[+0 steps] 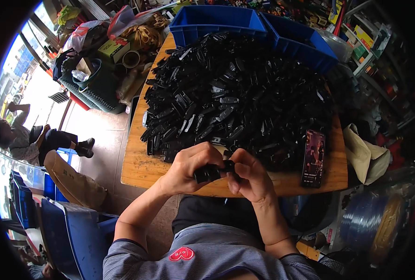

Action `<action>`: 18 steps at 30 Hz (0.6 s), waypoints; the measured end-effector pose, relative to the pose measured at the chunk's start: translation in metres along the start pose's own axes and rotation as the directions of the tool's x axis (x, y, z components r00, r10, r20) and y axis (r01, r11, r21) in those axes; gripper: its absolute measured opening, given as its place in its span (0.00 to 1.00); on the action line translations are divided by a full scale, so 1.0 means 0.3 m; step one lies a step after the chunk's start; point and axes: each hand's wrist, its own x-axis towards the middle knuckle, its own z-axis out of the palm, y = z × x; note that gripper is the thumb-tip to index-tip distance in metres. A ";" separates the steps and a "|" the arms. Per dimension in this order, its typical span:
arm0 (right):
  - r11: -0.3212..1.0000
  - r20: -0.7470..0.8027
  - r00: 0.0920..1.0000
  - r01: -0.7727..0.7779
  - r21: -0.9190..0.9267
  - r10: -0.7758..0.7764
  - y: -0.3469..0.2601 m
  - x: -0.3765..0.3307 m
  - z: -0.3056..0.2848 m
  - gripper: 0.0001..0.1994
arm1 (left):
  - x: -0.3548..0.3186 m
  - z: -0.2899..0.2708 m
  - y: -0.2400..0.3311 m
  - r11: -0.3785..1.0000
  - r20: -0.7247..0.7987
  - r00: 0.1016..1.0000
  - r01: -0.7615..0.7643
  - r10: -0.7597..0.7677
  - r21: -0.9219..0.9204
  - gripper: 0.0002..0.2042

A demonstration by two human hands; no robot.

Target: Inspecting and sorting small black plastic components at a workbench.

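Observation:
Close to my body, over the table's near edge, both my hands meet around small black plastic parts. My left hand [192, 163] is closed around a dark curved black plastic part [207, 174], whose lower end sticks out under the fingers. My right hand [254, 176] pinches at the other end of it, thumb and fingers bent; whether a second piece is between them I cannot make out. Just beyond the hands, a big heap of similar black plastic parts [226, 100] covers most of the wooden table [142, 169]; some show shiny grey faces.
Two blue plastic bins [216, 37] stand behind the heap. A phone [313, 158] with a lit screen lies at the table's right. Clear coiled tubing [368, 221] is at lower right. To the left are blue crates [72, 238], a tan padded object [72, 182] and a seated person [34, 137].

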 end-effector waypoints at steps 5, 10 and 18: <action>0.999 0.047 0.999 0.022 0.038 -0.024 0.003 -0.014 0.021 0.21 | 0.003 0.014 0.020 0.999 -0.025 1.000 -0.017 0.016 -0.033 0.10; 0.974 -0.064 0.985 0.150 -0.168 -0.162 -0.007 -0.014 0.074 0.22 | 0.008 0.051 0.045 0.836 -0.075 0.899 0.368 -0.432 -0.407 0.10; 0.280 0.179 0.756 0.436 -0.855 -0.630 -0.056 0.044 0.067 0.16 | 0.045 0.071 0.011 0.507 0.172 0.768 0.555 -0.617 -0.659 0.16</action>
